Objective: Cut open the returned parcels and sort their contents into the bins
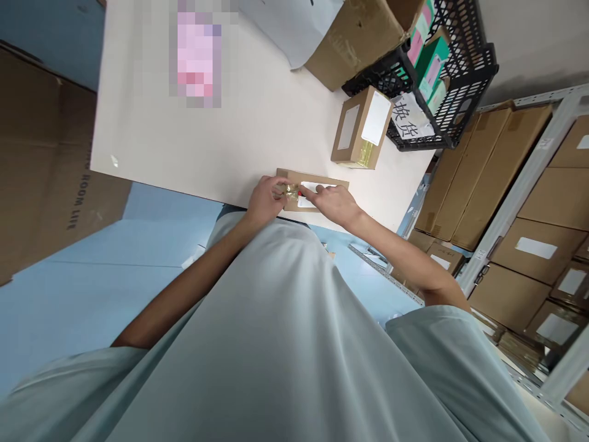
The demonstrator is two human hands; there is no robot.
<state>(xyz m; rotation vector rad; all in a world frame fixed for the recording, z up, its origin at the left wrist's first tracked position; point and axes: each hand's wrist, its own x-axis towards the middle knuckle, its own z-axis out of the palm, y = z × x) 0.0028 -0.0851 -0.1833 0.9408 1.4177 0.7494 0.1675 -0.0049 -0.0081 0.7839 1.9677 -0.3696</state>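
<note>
A small cardboard box (pixel 340 185) lies flat near the front edge of the white table, with a white label and shiny yellowish tape (pixel 291 192) on its upper face. My left hand (pixel 265 201) curls over the box's left end, thumb and forefinger on either side of the tape. From the right, my right hand (pixel 338 204) rests over the label, forefinger stretched toward the tape and the other fingers bent. A tiny red thing (pixel 300 193) shows at that fingertip; what it belongs to is hidden.
A taped, labelled carton (pixel 354 132) stands behind on the table (pixel 221 141). Beyond it are a larger open carton (pixel 359 46), white paper (pixel 294 27) and a black plastic crate (pixel 460 116) of green and pink boxes. Shelving (pixel 492 245) with cartons is at right.
</note>
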